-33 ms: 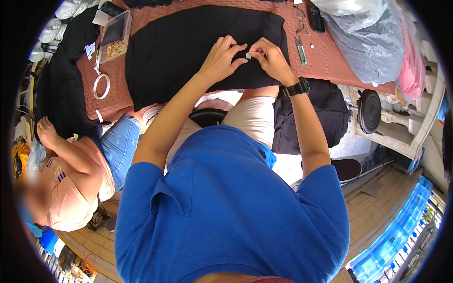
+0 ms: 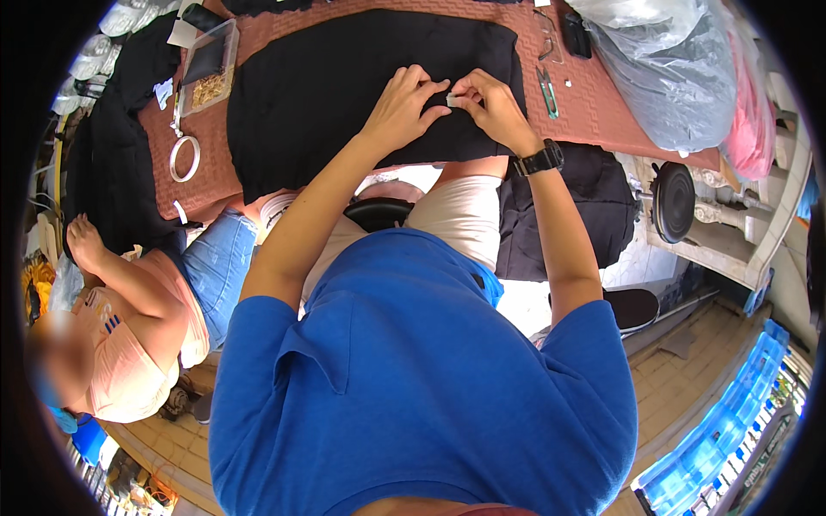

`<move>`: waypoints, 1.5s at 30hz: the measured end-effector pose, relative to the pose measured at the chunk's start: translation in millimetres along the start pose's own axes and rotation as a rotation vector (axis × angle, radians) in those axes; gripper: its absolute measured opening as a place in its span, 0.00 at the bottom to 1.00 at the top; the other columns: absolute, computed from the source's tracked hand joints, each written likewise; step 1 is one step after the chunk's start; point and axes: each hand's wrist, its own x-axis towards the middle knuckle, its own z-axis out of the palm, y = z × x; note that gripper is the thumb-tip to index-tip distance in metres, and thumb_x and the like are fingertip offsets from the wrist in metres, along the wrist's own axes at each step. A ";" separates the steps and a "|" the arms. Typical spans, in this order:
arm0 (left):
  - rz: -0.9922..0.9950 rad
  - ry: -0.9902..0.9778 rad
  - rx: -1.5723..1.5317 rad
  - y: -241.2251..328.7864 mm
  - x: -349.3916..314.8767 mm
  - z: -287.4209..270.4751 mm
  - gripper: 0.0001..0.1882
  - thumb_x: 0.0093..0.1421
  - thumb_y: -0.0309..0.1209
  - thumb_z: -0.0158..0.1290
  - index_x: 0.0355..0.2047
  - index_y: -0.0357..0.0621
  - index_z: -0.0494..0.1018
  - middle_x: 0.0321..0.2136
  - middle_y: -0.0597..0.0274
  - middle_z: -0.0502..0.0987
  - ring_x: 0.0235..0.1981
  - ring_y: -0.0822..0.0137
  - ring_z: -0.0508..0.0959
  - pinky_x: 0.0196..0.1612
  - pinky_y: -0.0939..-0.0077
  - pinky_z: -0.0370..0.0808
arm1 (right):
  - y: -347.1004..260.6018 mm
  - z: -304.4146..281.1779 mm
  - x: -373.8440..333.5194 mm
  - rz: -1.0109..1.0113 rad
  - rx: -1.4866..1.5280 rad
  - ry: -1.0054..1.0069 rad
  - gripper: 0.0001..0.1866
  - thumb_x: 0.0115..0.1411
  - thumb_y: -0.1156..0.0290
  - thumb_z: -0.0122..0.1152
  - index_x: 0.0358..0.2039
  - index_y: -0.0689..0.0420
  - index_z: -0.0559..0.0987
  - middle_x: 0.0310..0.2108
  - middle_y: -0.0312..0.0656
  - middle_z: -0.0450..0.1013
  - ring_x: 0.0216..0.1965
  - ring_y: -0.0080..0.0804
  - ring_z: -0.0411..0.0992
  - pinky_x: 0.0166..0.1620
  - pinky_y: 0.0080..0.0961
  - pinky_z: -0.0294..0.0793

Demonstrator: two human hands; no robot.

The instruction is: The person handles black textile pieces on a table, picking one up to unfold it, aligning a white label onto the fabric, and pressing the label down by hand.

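Observation:
Black cloth [image 2: 327, 95] lies spread over the table in front of me. My right hand [image 2: 490, 105] is closed in a pinch above it, with a small whitish piece [image 2: 452, 101] between thumb and fingertips; what the piece is, I cannot make out. My left hand [image 2: 403, 107] rests on the cloth just to the left. Its thumb and forefinger point at the piece from either side, apart from each other, and nothing shows gripped in them. The left thumb tip comes close to the piece; whether they touch, I cannot tell.
Green-handled thread snips [image 2: 548, 93] and eyeglasses [image 2: 551, 39] lie right of the cloth. Plastic-wrapped bundles [image 2: 667, 77] fill the table's far right. At left are a clear box [image 2: 211, 69] holding small golden bits and a white ring [image 2: 184, 158]. A person [image 2: 138, 318] sits at my left.
The right hand and the whitish piece have shifted very slightly left, toward the left thumb. The left hand and the cloth look the same.

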 end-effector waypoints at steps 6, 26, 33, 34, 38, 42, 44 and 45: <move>0.040 -0.001 -0.046 -0.4 -3.5 -3.5 0.16 0.55 0.38 0.63 0.41 0.44 0.78 0.38 0.62 0.71 0.41 0.59 0.71 0.46 0.65 0.71 | 5.3 1.6 6.3 0.015 -0.077 -0.009 0.07 0.55 0.84 0.65 0.34 0.64 0.77 0.28 0.42 0.75 0.28 0.28 0.74 0.33 0.24 0.73; 0.121 0.051 0.008 -0.3 -6.6 -2.2 0.12 0.56 0.35 0.63 0.39 0.45 0.78 0.39 0.64 0.73 0.39 0.60 0.72 0.44 0.66 0.70 | 2.4 2.4 2.5 -0.190 -0.148 0.042 0.06 0.54 0.87 0.59 0.31 0.63 0.79 0.28 0.45 0.71 0.30 0.44 0.74 0.34 0.33 0.74; 0.136 0.025 0.087 2.7 -7.4 -3.7 0.14 0.56 0.38 0.62 0.39 0.45 0.77 0.39 0.66 0.72 0.43 0.62 0.71 0.44 0.67 0.69 | 7.5 5.5 -7.8 -0.049 0.186 0.292 0.04 0.62 0.84 0.59 0.37 0.62 0.77 0.34 0.40 0.76 0.35 0.29 0.77 0.40 0.23 0.77; 0.128 0.035 0.043 2.2 -7.2 -5.1 0.14 0.56 0.37 0.62 0.39 0.44 0.77 0.39 0.65 0.72 0.43 0.61 0.72 0.43 0.67 0.69 | 7.3 5.4 -7.1 0.022 0.318 0.355 0.04 0.64 0.83 0.58 0.39 0.63 0.77 0.35 0.40 0.77 0.36 0.26 0.77 0.42 0.21 0.77; -0.103 0.137 -0.341 -0.9 -12.1 -8.4 0.12 0.56 0.31 0.62 0.38 0.41 0.75 0.36 0.60 0.74 0.38 0.58 0.75 0.41 0.65 0.72 | -10.4 7.5 1.5 0.080 0.263 0.459 0.04 0.62 0.80 0.62 0.38 0.64 0.80 0.34 0.37 0.77 0.33 0.19 0.75 0.37 0.16 0.74; -0.282 0.254 -0.373 8.5 -22.7 -34.8 0.10 0.57 0.25 0.60 0.37 0.40 0.72 0.32 0.55 0.74 0.34 0.55 0.77 0.38 0.64 0.74 | -42.4 31.8 22.1 0.182 0.384 0.346 0.04 0.59 0.78 0.67 0.35 0.63 0.82 0.32 0.36 0.77 0.32 0.17 0.74 0.37 0.15 0.73; -0.327 0.354 -0.281 11.2 -39.0 -51.4 0.08 0.57 0.24 0.59 0.36 0.41 0.73 0.32 0.57 0.75 0.34 0.57 0.76 0.39 0.65 0.72 | -60.8 54.8 43.1 0.145 0.539 0.286 0.03 0.59 0.78 0.67 0.34 0.62 0.82 0.31 0.36 0.78 0.32 0.16 0.74 0.38 0.15 0.74; -0.330 0.416 -0.206 6.8 -50.1 -60.8 0.07 0.56 0.24 0.59 0.35 0.41 0.73 0.31 0.57 0.75 0.34 0.57 0.76 0.39 0.66 0.72 | -67.8 70.0 56.1 0.129 0.585 0.246 0.03 0.60 0.78 0.67 0.34 0.61 0.81 0.31 0.36 0.79 0.32 0.16 0.74 0.38 0.15 0.74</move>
